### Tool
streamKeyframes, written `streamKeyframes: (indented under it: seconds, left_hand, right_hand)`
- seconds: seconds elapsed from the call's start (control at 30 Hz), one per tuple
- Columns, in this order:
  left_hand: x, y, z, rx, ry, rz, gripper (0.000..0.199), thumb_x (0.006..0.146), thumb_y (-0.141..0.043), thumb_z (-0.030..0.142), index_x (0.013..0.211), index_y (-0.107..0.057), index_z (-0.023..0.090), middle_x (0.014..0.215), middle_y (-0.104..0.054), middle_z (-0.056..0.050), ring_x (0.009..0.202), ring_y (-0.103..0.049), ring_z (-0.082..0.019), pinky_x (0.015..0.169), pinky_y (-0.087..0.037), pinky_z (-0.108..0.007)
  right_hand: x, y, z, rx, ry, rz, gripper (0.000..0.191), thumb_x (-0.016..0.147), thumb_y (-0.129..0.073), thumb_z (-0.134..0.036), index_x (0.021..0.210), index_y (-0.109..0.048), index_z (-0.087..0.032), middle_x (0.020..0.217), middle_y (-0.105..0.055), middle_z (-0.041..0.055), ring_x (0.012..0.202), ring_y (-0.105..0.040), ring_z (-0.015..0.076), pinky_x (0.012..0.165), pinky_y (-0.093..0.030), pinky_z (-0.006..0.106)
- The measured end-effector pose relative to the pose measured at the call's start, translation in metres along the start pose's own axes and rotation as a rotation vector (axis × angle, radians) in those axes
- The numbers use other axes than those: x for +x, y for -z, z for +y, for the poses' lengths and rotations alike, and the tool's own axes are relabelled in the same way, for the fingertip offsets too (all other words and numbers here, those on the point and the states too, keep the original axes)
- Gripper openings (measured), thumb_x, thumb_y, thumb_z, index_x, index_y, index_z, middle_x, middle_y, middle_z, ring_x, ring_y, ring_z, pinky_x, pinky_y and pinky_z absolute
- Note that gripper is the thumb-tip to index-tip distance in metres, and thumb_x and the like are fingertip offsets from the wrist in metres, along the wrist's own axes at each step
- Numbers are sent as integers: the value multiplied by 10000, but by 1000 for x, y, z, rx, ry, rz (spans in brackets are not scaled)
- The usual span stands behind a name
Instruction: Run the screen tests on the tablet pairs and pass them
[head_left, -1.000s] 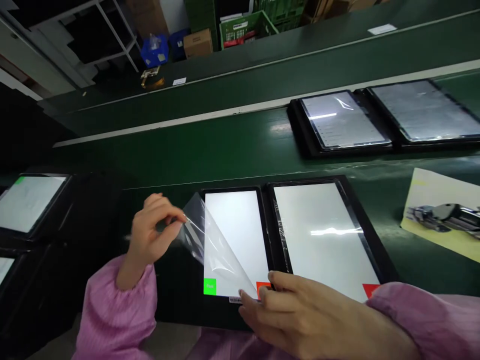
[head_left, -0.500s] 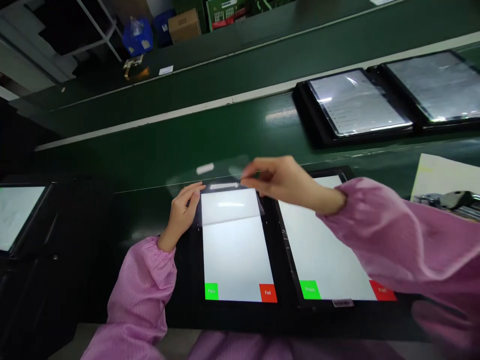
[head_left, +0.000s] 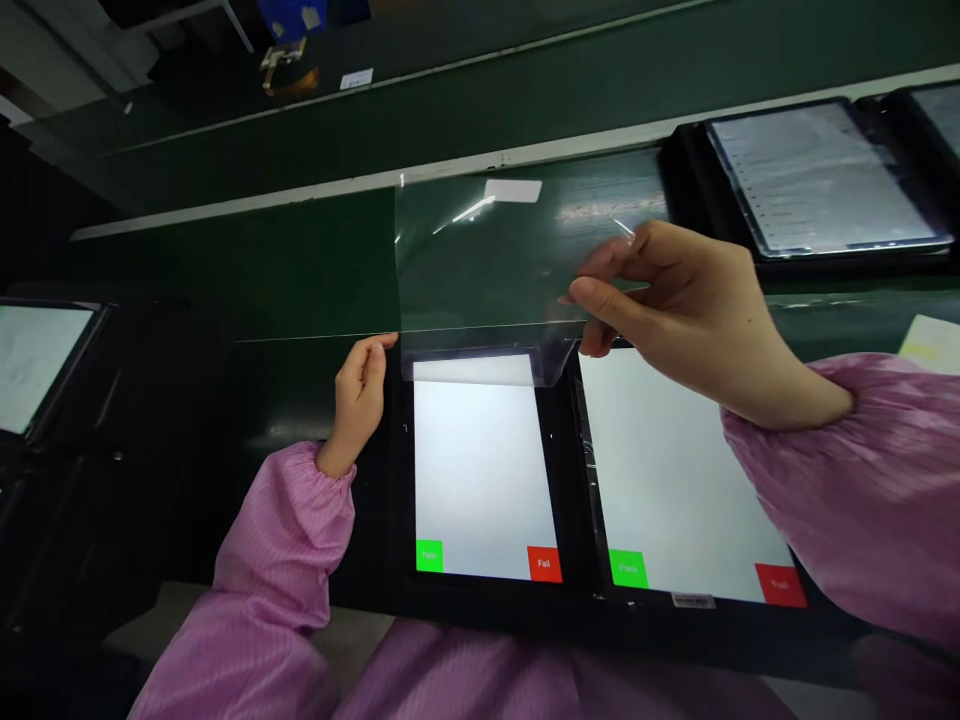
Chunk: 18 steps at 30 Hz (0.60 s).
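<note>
My right hand (head_left: 675, 310) pinches the right side of a clear plastic film (head_left: 480, 270) between thumb and fingers. The film stands raised and bent, with a white label (head_left: 513, 190) near its top edge. Its lower edge overlaps the top of a lit tablet (head_left: 484, 470), whose white screen shows a green Pass box and a red Fail box. At the film's left edge is my left hand (head_left: 361, 390), fingers partly stretched and index fingertip at the edge; whether it touches is unclear. Beside it, a second lit tablet (head_left: 675, 490) is partly covered by my right arm.
At the back right, film-covered tablets (head_left: 829, 180) rest in black holders. Another lit screen (head_left: 41, 365) is at the far left. A pale paper (head_left: 930, 340) shows by my right sleeve. A blue bin (head_left: 292, 18) stands at the far back.
The clear film has risen off much of the lit tablet's screen and moved up and away. My right hand has moved right with it. My left hand stays by the tablet's upper left corner.
</note>
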<state>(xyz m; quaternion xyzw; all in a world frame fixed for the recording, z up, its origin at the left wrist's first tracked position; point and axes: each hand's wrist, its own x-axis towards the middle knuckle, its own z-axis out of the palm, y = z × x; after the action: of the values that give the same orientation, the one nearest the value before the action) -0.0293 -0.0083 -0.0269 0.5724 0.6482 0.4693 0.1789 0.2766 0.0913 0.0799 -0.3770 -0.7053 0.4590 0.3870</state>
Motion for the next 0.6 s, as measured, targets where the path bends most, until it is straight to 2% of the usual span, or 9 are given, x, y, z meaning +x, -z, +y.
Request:
streamKeyframes:
  seconds: [0.1,0.13,0.23,0.3,0.37,0.4,0.47,0.53,0.6]
  left_hand:
    - [-37,24,3,-81,40,-77,431,1070,-524,546,1368,-634,254,1443,-671,-127,1334,-661,-257,1108,-562,-437]
    - [-56,33,6,-113,49,-130,504,1025,-606,572,1432,-591,274,1518,-615,-137,1395,-619,-281,1139,-544,-464]
    - [-120,52,17,-124,92,-275,905,823,-811,678,1573,-456,316,1690,-404,-173,1564,-419,-386,1234,-447,-578]
    - [-162,53,28,-97,149,-331,1125,718,-853,741,1638,-361,322,1763,-232,-194,1611,-300,-451,1241,-417,-647]
    - [-196,45,38,-49,195,-341,1241,659,-883,750,1670,-296,331,1789,-116,-197,1622,-239,-488,1221,-425,-695]
    - [-208,40,42,-16,204,-313,1238,661,-905,714,1669,-290,343,1791,-112,-191,1624,-229,-490,1215,-428,-707]
    - [-220,29,45,40,191,-212,1148,703,-945,585,1645,-325,374,1773,-203,-168,1626,-248,-463,1225,-422,-708]
    - [-221,21,44,49,156,-120,1041,743,-956,468,1607,-380,387,1728,-328,-144,1616,-301,-423,1237,-427,-678]
    - [-217,19,41,30,133,-93,992,745,-961,433,1577,-423,373,1680,-410,-139,1591,-368,-401,1229,-457,-642]
  right_hand:
    - [-1,0,3,-3,26,-20,259,975,-759,-468,937,-598,-270,930,-676,0,605,-655,131,532,-593,343]
    - [-2,1,4,0,35,-36,243,982,-756,-446,953,-597,-265,947,-675,0,608,-656,124,541,-601,335]
    - [-2,0,6,11,51,-82,218,1002,-740,-399,977,-587,-244,994,-677,0,613,-652,98,554,-611,301]
    - [-4,-1,7,9,46,-90,210,1011,-726,-380,986,-578,-235,1014,-682,-1,610,-642,84,550,-607,276]
    - [-7,-4,8,-1,36,-100,197,1016,-714,-367,998,-574,-229,1029,-682,-1,608,-638,76,547,-599,258]
    - [-8,-5,8,-5,35,-112,195,1015,-714,-364,1006,-574,-229,1034,-681,-1,607,-639,75,545,-596,253]
    - [-12,-6,9,-14,41,-133,196,1011,-715,-368,1019,-576,-231,1045,-682,0,609,-647,77,547,-595,250]
    - [-16,-6,9,-15,58,-135,205,1002,-721,-384,1028,-583,-235,1060,-690,0,609,-653,79,549,-596,254]
    - [-20,-7,8,-26,66,-133,193,1001,-717,-396,1051,-615,-241,1056,-708,-1,604,-655,83,556,-596,262]
